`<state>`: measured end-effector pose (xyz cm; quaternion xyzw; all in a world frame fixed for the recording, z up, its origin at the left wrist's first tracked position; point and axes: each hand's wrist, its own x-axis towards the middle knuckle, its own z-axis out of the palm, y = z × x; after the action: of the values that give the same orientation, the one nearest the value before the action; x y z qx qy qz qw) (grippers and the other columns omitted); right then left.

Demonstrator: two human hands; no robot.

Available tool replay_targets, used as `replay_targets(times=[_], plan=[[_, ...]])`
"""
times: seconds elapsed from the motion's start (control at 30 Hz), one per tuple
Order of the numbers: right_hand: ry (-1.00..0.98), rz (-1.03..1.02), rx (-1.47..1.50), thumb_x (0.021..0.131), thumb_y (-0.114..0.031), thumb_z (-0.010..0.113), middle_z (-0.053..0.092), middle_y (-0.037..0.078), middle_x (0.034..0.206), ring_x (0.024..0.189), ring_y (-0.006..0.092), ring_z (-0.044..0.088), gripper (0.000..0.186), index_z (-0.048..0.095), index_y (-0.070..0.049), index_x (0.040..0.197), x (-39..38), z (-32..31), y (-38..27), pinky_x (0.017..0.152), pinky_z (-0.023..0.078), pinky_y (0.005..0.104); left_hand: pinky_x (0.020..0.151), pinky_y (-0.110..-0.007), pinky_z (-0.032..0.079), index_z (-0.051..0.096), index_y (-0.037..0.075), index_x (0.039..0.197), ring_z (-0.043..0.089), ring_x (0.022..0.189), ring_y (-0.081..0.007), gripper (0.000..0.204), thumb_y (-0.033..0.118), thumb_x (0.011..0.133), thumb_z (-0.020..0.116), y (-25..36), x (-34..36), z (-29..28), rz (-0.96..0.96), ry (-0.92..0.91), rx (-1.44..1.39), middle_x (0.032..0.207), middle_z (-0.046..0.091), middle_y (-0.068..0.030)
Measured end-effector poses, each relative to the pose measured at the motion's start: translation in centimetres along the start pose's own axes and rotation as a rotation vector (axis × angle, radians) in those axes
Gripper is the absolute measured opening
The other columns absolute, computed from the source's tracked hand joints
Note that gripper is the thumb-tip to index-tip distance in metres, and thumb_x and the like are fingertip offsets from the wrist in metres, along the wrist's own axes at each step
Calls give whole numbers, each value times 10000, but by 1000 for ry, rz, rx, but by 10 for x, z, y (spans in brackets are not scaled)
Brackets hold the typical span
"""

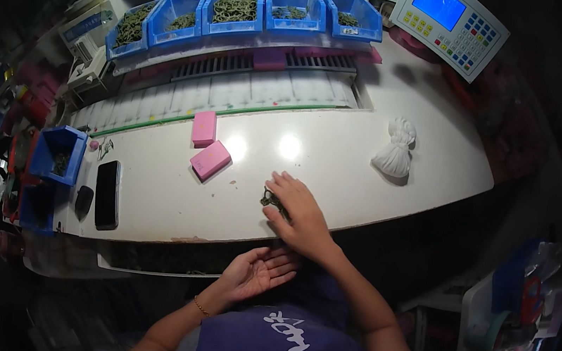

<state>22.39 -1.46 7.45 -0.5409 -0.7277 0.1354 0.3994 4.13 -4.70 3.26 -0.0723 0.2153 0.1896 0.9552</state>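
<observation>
We see our right hand [297, 213] lying flat, fingers spread wide, on the white worktable [339, 162] close to its near edge, roughly midway along it. Its fingertips press on a small cluster of dark greenish bands [271, 200], which sit touching the hand's left side; we cannot tell their exact material, but they look like the loops heaped in the blue bins [235, 7] along the far edge. Our left hand [257, 272] waits just below the near edge, palm up and cupped open, holding nothing.

We judge the bands to be very light, soft and floppy, apt to tangle with each other and to scatter or spring away if pinched carelessly. They look unlikely to break. On the smooth, glossy tabletop they should slide easily under a flat palm, so pressing down on the whole cluster with the fingers seems a surer hold than picking at single loops.

Two pink blocks [206, 148] lie well apart to the left, a black phone [107, 194] rests near the left corner, and a knotted white bag [396, 148] sits toward the right edge.
</observation>
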Motion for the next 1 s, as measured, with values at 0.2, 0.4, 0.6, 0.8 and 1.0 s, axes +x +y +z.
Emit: replay_targets(times=[0.2, 0.4, 0.6, 0.8, 1.0], plan=[[-93, -131, 182, 878, -143, 690, 658, 154, 1200, 1173, 325, 591, 246, 680, -18, 1090, -22, 14, -12, 1069, 421, 451, 1089, -500, 438, 468, -61, 1288, 561, 1232, -339, 405, 172, 1022, 269, 10, 11, -27, -46, -211, -269, 1297, 565, -224], [-251, -100, 435, 881, -67, 694, 706, 114, 1073, 1097, 282, 642, 172, 704, -15, 1044, -68, -3, -46, 988, 493, 386, 1020, -473, 506, 526, -74, 1187, 652, 1073, -300, 400, 182, 1027, 263, 2, 10, 19, 50, 95, -48, 1163, 632, -204], [-47, 50, 380, 884, -28, 679, 704, 139, 1039, 1037, 268, 666, 166, 708, -18, 1047, -43, -47, -46, 886, 539, 359, 1080, -495, 459, 538, -86, 1201, 574, 1213, -354, 351, 168, 1019, 378, 9, 10, -18, -2, -316, -192, 1256, 591, -249], [141, 320, 272, 917, -70, 651, 706, 145, 1042, 1032, 276, 664, 153, 708, -3, 1043, -21, -61, 25, 899, 528, 357, 1095, -502, 446, 535, -70, 1200, 548, 1242, -362, 330, 180, 1027, 407, 16, -33, 21, 118, -210, -100, 1312, 544, -259], [140, 229, 7, 919, -109, 638, 661, 162, 1234, 1261, 326, 537, 195, 705, -16, 1077, -9, -55, 54, 1011, 470, 402, 1146, -510, 377, 452, -53, 1371, 439, 1356, -386, 438, 198, 1047, 297, 48, -52, 45, 391, -228, -134, 1441, 450, -264]])
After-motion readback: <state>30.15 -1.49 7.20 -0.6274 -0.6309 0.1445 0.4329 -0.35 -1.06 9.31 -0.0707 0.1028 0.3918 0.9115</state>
